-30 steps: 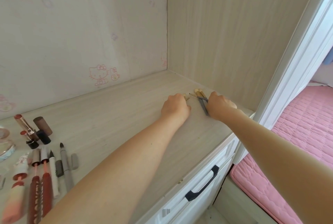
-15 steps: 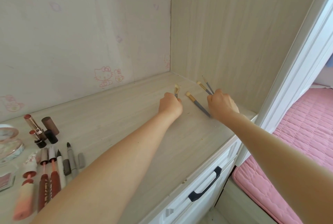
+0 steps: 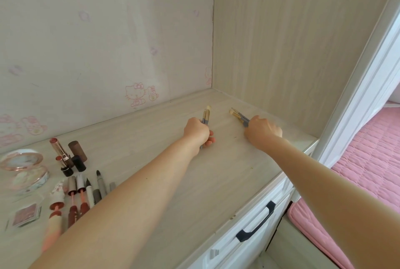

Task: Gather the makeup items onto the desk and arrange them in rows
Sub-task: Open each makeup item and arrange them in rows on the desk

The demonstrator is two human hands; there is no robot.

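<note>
My left hand grips a small bunch of makeup brushes with grey handles and pale tips, their tips pointing away from me over the desk. My right hand grips other brushes, tips angled up to the left, near the desk's right end. At the left lie rows of items: lipsticks, lip glosses and pens, a round compact and a blush palette.
A wood-grain side panel closes the desk's right end; a papered wall with cartoon prints stands behind. White drawers with a dark handle sit below the front edge. A pink bed mat lies to the right.
Both hands have closed on the brushes near the right end; the loose brush between them is now picked up, and the hands have moved a little apart, the left one drawing back toward me.
</note>
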